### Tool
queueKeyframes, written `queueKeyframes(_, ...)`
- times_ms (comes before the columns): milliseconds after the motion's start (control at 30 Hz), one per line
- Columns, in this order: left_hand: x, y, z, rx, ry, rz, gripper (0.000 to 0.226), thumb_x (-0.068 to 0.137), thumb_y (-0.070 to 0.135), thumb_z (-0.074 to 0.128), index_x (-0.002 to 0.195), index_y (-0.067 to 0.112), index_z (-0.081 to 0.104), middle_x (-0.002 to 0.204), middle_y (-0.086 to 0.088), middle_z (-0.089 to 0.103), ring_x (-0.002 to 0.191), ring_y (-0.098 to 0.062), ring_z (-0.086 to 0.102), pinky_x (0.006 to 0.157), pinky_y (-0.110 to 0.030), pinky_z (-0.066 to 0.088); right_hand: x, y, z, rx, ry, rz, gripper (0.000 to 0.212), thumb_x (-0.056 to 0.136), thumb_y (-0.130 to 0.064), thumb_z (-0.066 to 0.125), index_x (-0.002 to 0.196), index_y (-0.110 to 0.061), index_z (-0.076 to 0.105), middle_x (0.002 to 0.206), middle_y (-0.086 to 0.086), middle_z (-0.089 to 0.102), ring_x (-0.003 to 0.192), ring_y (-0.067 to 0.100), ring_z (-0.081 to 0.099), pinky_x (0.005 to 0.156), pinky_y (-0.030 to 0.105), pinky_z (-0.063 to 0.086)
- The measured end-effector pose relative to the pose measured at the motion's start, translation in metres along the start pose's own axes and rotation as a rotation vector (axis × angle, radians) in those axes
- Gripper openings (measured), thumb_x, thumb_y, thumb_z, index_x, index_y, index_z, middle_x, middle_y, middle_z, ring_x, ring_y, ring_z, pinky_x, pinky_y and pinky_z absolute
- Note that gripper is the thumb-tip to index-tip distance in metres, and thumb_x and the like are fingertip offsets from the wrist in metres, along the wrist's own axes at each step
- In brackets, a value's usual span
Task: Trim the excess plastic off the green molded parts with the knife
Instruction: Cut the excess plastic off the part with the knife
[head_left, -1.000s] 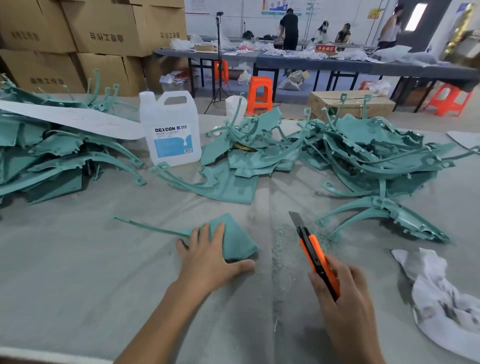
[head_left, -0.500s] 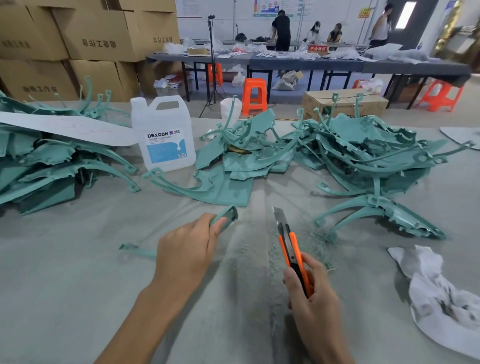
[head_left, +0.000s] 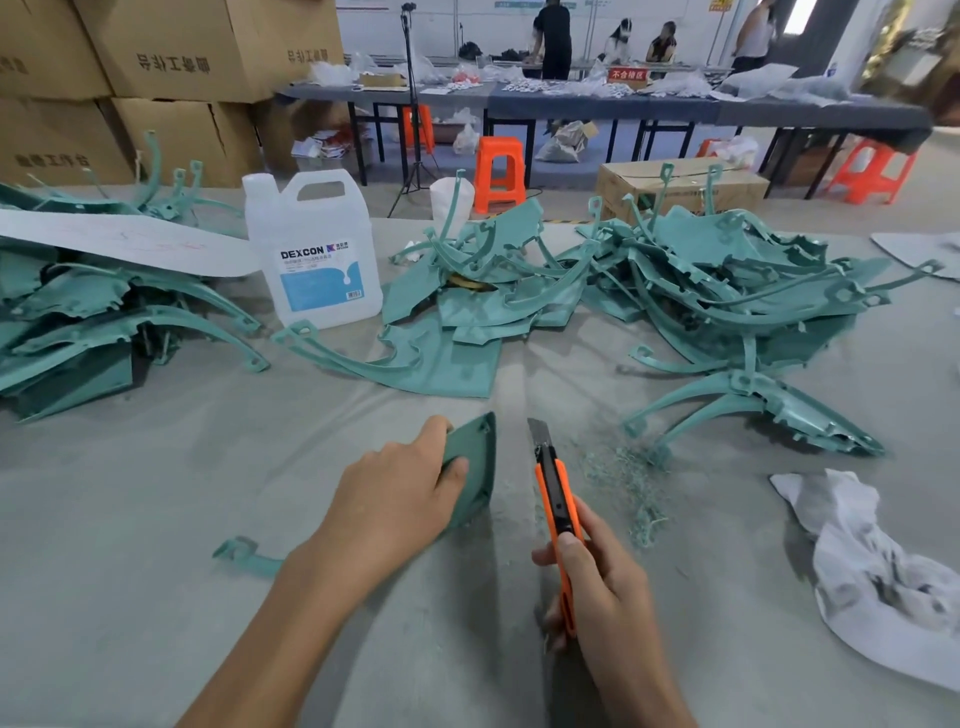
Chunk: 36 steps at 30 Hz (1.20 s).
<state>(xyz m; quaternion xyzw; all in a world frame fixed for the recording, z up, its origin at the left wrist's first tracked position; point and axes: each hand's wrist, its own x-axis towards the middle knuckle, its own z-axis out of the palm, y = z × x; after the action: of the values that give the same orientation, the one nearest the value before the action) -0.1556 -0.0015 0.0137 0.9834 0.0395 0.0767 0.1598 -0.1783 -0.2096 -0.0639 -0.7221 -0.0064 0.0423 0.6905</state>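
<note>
left hand (head_left: 395, 499) covers much of the green part (head_left: 475, 467); a thin arm pokes out past the wrist. knife (head_left: 553, 488) handle end sits buried in right hand (head_left: 608, 587). left pile (head_left: 78, 322) and rag (head_left: 883, 582) cut by frame edges. jug (head_left: 311, 249) small print unreadable, maybe a barcode.

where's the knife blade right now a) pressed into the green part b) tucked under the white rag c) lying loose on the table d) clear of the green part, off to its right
d: the right hand grips the orange knife, and its extended blade stands to the right of the green part held by the left hand, with a visible gap between blade and part.
</note>
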Motion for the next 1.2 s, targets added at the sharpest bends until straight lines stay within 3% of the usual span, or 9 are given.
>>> queueKeyframes(100, 0.004, -0.002, -0.005, -0.091, -0.069, -0.003, 0.02, 0.104, 0.044, 0.037, 0.095, 0.026, 0.034, 0.072, -0.001, 0.056, 0.075, -0.032, 0.056, 0.063, -0.04, 0.037, -0.005, 0.0, 0.006, -0.048, -0.039, 0.09, 0.044, 0.103, -0.017, 0.053, 0.122, -0.056, 0.059, 0.081, 0.004, 0.073, 0.043, 0.022, 0.056, 0.037, 0.027, 0.043)
queueKeyframes(233, 0.008, 0.003, -0.005, -0.065, -0.038, -0.026, 0.023, 0.105, 0.041, 0.036, 0.09, 0.023, 0.032, 0.07, -0.003, 0.053, 0.072, -0.032, 0.053, 0.062, -0.04, 0.034, -0.013, -0.002, 0.015, -0.153, -0.123, 0.115, 0.047, 0.102, -0.022, 0.054, 0.107, -0.068, 0.061, 0.074, 0.001, 0.072, 0.046, 0.018, 0.06, 0.042, 0.03, 0.05)
queueKeyframes(433, 0.015, 0.01, -0.01, -0.054, -0.16, -0.09, 0.015, 0.103, 0.032, 0.037, 0.098, 0.019, 0.032, 0.078, -0.006, 0.053, 0.078, -0.034, 0.053, 0.063, -0.041, 0.035, -0.014, -0.007, 0.027, -0.129, -0.121, 0.115, 0.042, 0.102, -0.023, 0.052, 0.104, -0.064, 0.061, 0.066, 0.003, 0.067, 0.042, 0.021, 0.06, 0.038, 0.03, 0.049)
queueKeyframes(600, 0.011, 0.009, -0.022, -0.033, -0.346, -0.087, 0.015, 0.096, 0.016, 0.039, 0.096, 0.019, 0.025, 0.081, -0.01, 0.053, 0.068, -0.023, 0.048, 0.051, -0.036, 0.027, -0.018, -0.016, 0.039, -0.158, -0.087, 0.062, 0.038, 0.102, -0.023, 0.05, 0.129, -0.049, 0.06, 0.066, 0.002, 0.065, 0.04, 0.021, 0.058, 0.036, 0.032, 0.048)
queueKeyframes(733, 0.01, 0.011, -0.024, -0.023, -0.381, -0.077, 0.014, 0.098, 0.013, 0.038, 0.095, 0.017, 0.025, 0.083, -0.011, 0.053, 0.07, -0.024, 0.049, 0.055, -0.038, 0.035, -0.022, -0.052, 0.044, -0.028, -0.092, -0.074, 0.04, 0.101, -0.035, 0.048, 0.131, -0.061, 0.053, 0.07, -0.005, 0.063, 0.04, 0.016, 0.054, 0.037, 0.028, 0.045)
queueKeyframes(833, 0.009, 0.011, -0.024, -0.007, -0.369, -0.089, 0.014, 0.1, 0.016, 0.039, 0.097, 0.015, 0.026, 0.083, -0.011, 0.052, 0.071, -0.024, 0.05, 0.059, -0.04, 0.037, -0.021, -0.071, 0.044, 0.092, -0.098, -0.152, 0.041, 0.098, -0.04, 0.048, 0.132, -0.061, 0.053, 0.075, -0.004, 0.062, 0.04, 0.019, 0.053, 0.037, 0.027, 0.043)
queueKeyframes(933, 0.009, 0.01, -0.024, -0.041, -0.363, -0.08, 0.015, 0.099, 0.015, 0.039, 0.093, 0.016, 0.025, 0.082, -0.011, 0.05, 0.068, -0.024, 0.047, 0.053, -0.038, 0.029, -0.017, -0.048, 0.045, 0.056, -0.009, -0.03, 0.045, 0.106, -0.025, 0.046, 0.121, -0.066, 0.054, 0.078, 0.001, 0.063, 0.043, 0.019, 0.053, 0.039, 0.031, 0.045)
queueKeyframes(1033, 0.011, 0.008, -0.025, -0.053, -0.372, -0.074, 0.016, 0.101, 0.015, 0.038, 0.093, 0.015, 0.025, 0.08, -0.01, 0.048, 0.066, -0.022, 0.044, 0.051, -0.036, 0.025, -0.023, -0.021, 0.058, 0.035, -0.045, 0.112, 0.041, 0.106, -0.015, 0.045, 0.133, -0.043, 0.056, 0.072, 0.008, 0.055, 0.042, 0.021, 0.055, 0.038, 0.03, 0.047)
queueKeyframes(1200, 0.011, 0.007, -0.026, -0.063, -0.383, -0.06, 0.019, 0.1, 0.013, 0.038, 0.089, 0.018, 0.023, 0.08, -0.01, 0.049, 0.067, -0.023, 0.046, 0.053, -0.036, 0.03, -0.026, -0.033, 0.07, 0.157, -0.088, 0.075, 0.036, 0.106, -0.025, 0.046, 0.124, -0.052, 0.062, 0.07, 0.0, 0.058, 0.046, 0.023, 0.06, 0.039, 0.027, 0.045)
